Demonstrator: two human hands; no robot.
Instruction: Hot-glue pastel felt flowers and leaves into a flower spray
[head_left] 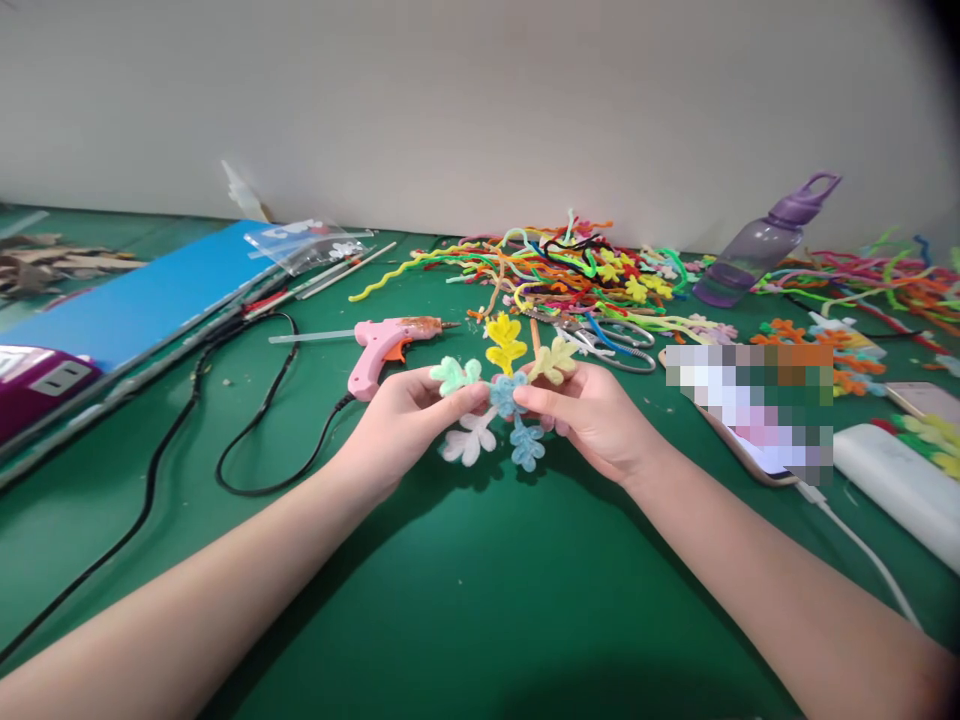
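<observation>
Between both hands, just above the table, is a pipe-cleaner snowflake with a blue flower-shaped centre. Its leafy arms fan outward: yellow at the top, pale yellow upper right, mint green upper left, white lower left, blue at the bottom, and a pinkish one partly hidden by the right fingers. My left hand pinches it from the left, thumb pressed near the centre. From the right, my right hand grips it, its thumb also on the blue centre. A pink glue gun lies left of the hands.
A pile of colourful pipe cleaners lies at the back, with scissors in front. On the right are a purple bottle, a phone on a cable and a white power bank. A black cord and blue board occupy the left.
</observation>
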